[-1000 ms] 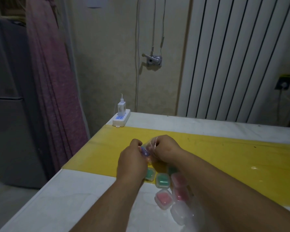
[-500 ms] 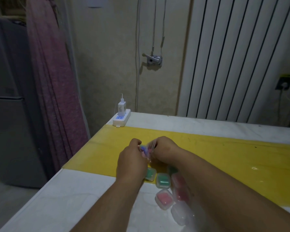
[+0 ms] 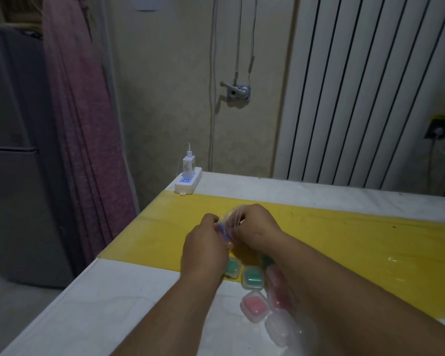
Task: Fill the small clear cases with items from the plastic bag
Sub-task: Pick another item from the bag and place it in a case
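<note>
Hands, 2, raised together over the yellow strip of table covering (image 3: 344, 242). Left hand (image 3: 206, 250): fingers curled, pinching a small blue-violet item (image 3: 222, 230) at the mouth of the thin clear plastic bag (image 3: 233, 217). Right hand (image 3: 257, 228): fingers curled round the bag's crumpled film, apparently steadying it so the left can draw the item out; the exact contact is hidden behind the knuckles.

Small clear cases, grouped on the table just below the wrists, within short reach for loading:
- 2 holding green contents, 1 partly under the left hand (image 3: 232, 269), 1 in plain sight (image 3: 252, 277).
- 1 holding pink contents (image 3: 254, 305), nearest the viewer.
- 2 or so with darker red contents (image 3: 280, 295), blurred beside the right forearm.
- Clear plastic, seemingly unfilled (image 3: 283, 330), at the lower edge; count cannot be told.

White marble-look tabletop (image 3: 113, 304): bears all of the above.

White power strip with a plugged-in charger (image 3: 188, 179): far left corner, well apart from the work.

Judgement: extraction step, several cases apparently filled already.
</note>
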A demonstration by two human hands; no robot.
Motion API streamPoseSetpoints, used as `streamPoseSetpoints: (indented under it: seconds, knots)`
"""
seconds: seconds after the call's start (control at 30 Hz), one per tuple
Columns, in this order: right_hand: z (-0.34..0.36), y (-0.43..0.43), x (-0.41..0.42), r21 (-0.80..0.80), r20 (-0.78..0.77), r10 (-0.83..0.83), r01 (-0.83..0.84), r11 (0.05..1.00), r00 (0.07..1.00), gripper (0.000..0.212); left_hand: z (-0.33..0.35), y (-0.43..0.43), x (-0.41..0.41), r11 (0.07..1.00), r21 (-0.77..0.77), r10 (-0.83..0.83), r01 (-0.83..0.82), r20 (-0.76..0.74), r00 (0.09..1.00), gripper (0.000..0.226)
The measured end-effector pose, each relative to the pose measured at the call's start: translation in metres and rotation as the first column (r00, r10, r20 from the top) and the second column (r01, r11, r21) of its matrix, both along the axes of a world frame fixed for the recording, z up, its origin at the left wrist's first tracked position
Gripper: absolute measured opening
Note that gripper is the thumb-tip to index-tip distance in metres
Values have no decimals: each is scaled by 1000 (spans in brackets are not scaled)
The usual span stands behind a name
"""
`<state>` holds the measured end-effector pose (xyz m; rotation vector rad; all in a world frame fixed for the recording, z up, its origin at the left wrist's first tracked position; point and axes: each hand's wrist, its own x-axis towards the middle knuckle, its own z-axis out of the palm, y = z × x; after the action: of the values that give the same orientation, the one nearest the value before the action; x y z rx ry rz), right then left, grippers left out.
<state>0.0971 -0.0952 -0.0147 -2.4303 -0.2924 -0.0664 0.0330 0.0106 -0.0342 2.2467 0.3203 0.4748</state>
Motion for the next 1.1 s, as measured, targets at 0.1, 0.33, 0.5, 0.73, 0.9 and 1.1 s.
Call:
streamPoseSetpoints:
  seconds: [0.1,0.33,0.5,0.73,0.9,1.1]
  knots:
    - [0,2,1,-67,-35,47,-49,997,998,11,0,0,0,1000,12,-3,3,-2,1000,38]
    - [4,5,-3,-199,-93,129,-145,969,987,20,1,1,0,999,22,-27,27,-11,1000,31]
    - [7,6,-7,-194,-80,124,-138,971,989,15,1,0,0,999,33,-16,16,-1,1000,29]
    - [5,1,-9,-81,52,41,-36,996,998,9,-1,1,0,999,37,-18,18,1,1000,34]
    - [3,-6,-8,-6,70,29,-28,1000,997,17,-2,2,1,999,42,-15,15,-5,1000,39]
    - [10,-21,-21,224,39,-84,73,972,996,27,-4,2,3,999,50,-16,15,7,1000,41]
